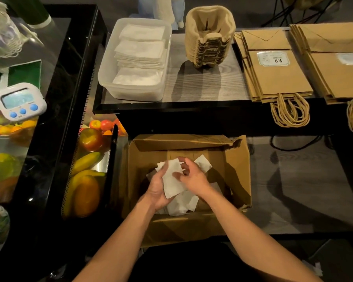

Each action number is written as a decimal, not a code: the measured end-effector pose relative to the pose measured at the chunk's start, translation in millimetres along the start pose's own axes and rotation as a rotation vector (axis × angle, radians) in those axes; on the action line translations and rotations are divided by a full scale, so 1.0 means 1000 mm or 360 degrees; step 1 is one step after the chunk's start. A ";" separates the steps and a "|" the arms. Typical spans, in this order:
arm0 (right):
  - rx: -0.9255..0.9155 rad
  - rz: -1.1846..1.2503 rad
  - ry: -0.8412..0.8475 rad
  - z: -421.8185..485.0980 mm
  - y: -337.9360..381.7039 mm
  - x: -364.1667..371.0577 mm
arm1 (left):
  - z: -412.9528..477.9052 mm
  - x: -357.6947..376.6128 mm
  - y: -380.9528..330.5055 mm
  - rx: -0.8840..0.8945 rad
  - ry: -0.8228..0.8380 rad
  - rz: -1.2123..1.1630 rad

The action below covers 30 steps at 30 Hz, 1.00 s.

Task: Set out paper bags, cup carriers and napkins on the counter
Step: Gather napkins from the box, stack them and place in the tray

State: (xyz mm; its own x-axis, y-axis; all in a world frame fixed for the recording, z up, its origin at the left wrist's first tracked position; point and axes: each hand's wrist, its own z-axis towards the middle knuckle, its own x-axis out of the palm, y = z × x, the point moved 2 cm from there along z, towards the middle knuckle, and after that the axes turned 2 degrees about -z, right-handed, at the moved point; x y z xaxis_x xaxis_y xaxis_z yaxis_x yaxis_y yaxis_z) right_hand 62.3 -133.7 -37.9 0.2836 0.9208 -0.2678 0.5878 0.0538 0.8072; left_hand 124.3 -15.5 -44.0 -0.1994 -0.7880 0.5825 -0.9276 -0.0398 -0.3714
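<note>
Head view: over an open cardboard box, the left hand grips a loose bunch of napkins while the right hand pinches them from above. On the counter behind, a clear tub holds more folded ones, beside stacked cup carriers and paper bags.

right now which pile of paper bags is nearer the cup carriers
The bag pile with the fully visible price label, beside the cup carriers; the other pile lies farther right, cut by the frame edge.
</note>
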 end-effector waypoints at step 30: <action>0.0193 0.0721 0.0133 -0.013 -0.006 -0.031 | -0.003 -0.030 -0.004 0.0235 -0.0443 0.0169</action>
State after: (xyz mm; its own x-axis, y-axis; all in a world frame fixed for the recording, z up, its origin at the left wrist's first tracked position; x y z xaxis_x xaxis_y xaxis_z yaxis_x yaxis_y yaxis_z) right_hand 40.2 -157.6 -27.7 0.4729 0.8693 0.1442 0.5046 -0.4013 0.7644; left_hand 132.4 10.1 -57.5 -0.1801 -0.9292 0.3226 -0.8464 -0.0207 -0.5321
